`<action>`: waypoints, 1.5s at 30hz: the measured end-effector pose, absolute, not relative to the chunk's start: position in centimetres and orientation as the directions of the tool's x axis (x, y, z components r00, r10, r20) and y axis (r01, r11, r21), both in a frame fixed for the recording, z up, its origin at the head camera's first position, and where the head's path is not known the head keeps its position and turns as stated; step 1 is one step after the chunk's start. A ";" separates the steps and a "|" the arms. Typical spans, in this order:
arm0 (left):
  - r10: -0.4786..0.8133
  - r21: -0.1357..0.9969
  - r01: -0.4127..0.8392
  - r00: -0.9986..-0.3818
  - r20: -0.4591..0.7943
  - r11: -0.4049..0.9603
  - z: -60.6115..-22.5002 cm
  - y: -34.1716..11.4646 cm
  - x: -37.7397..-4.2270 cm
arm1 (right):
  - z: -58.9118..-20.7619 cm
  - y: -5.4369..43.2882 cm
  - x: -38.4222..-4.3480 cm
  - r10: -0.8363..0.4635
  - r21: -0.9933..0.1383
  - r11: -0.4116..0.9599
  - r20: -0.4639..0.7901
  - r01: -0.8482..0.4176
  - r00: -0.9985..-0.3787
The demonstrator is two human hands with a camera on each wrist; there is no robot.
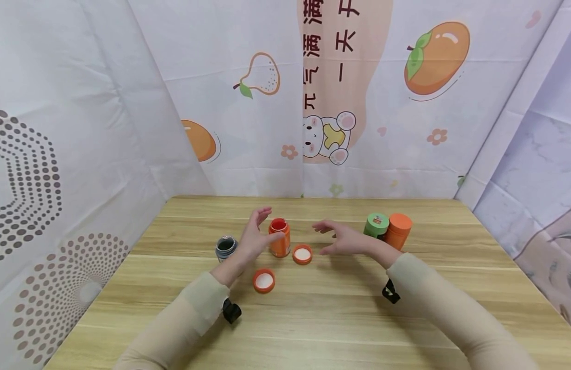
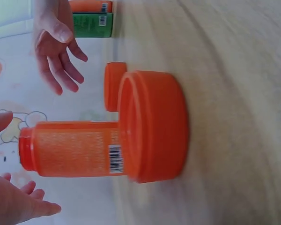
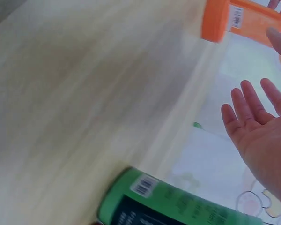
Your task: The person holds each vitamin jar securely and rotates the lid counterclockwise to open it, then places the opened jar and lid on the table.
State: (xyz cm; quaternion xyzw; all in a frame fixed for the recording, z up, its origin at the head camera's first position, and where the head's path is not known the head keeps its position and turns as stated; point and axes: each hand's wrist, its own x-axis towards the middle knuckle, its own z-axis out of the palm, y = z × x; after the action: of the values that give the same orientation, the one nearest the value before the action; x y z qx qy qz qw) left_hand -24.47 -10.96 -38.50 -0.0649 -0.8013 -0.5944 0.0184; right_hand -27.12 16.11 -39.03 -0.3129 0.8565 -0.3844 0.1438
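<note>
An open orange paint jar [image 1: 280,242] stands upright on the table with its mouth uncovered. My left hand [image 1: 252,239] is close by its left side, fingers spread and thumb in front of it in the head view. The left wrist view shows a gap between hand and jar [image 2: 75,149]. To the right, my right hand [image 1: 344,238] hovers with loosely bent fingers and an empty palm. Between the hands lies an orange lid [image 1: 302,254], inner side up. A second orange lid [image 1: 264,281] lies nearer, beside my left wrist.
A dark open jar [image 1: 226,245] stands left of my left hand, partly behind the forearm. Behind my right wrist are a green-lidded jar [image 1: 376,224] and an orange-lidded jar [image 1: 398,231], side by side. A printed curtain [image 1: 267,177] hangs along the table's back edge.
</note>
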 end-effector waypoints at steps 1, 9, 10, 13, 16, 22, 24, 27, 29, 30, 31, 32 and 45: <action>0.088 0.948 0.133 -0.990 0.112 0.288 -38.3 -11.0 -24.4 | -38.8 16.3 -27.0 -0.645 -0.741 0.513 -0.001 -0.433 -0.764; 0.120 0.937 0.187 -0.980 0.158 0.296 -37.1 -11.0 -23.7 | -36.3 18.1 -25.6 -0.639 -0.726 0.505 0.050 -0.467 -0.768; 0.123 0.936 0.192 -0.979 0.162 0.296 -36.9 -11.0 -23.6 | -36.0 18.3 -25.4 -0.640 -0.719 0.503 0.063 -0.479 -0.766; 0.136 0.932 0.209 -0.975 0.176 0.296 -36.5 -11.1 -23.2 | -35.2 18.8 -24.7 -0.645 -0.692 0.501 0.101 -0.519 -0.758; 0.158 0.925 0.233 -0.968 0.193 0.301 -36.3 -11.2 -23.0 | -34.7 19.3 -24.0 -0.654 -0.670 0.493 0.135 -0.556 -0.744; 0.213 0.906 0.291 -0.949 0.233 0.309 -35.8 -11.0 -22.3 | -33.8 20.4 -22.7 -0.648 -0.666 0.488 0.157 -0.565 -0.745; 0.232 0.897 0.312 -0.941 0.246 0.314 -35.6 -10.9 -22.1 | -33.5 20.8 -22.3 -0.636 -0.665 0.498 0.157 -0.557 -0.756; 0.267 0.888 0.338 -0.928 0.259 0.312 -35.2 -10.6 -22.1 | -33.2 21.5 -21.9 -0.610 -0.664 0.517 0.157 -0.540 -0.777; 0.292 0.886 0.343 -0.922 0.255 0.311 -35.1 -10.3 -22.0 | -33.1 22.0 -21.7 -0.601 -0.663 0.515 0.172 -0.543 -0.780; 0.305 0.888 0.344 -0.919 0.251 0.305 -34.9 -10.2 -22.0 | -33.1 22.3 -21.6 -0.594 -0.662 0.518 0.176 -0.541 -0.785; 0.316 0.889 0.345 -0.916 0.249 0.301 -34.9 -10.1 -22.0 | -33.0 22.5 -21.4 -0.588 -0.663 0.516 0.185 -0.542 -0.787; 0.326 0.889 0.349 -0.912 0.250 0.297 -34.8 -10.0 -21.9 | -33.0 22.8 -21.4 -0.582 -0.668 0.511 0.195 -0.542 -0.789; 0.395 0.896 0.358 -0.887 0.239 0.263 -35.3 -8.3 -21.7 | -33.6 25.9 -20.0 -0.407 -0.713 0.527 0.267 -0.463 -0.874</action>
State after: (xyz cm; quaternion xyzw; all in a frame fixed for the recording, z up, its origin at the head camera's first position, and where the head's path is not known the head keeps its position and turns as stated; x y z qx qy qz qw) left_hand -21.68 -8.27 -35.27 -0.2369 -0.7945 -0.5589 -0.0165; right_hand -20.03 25.90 -33.63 -0.2491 0.8731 -0.4177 -0.0336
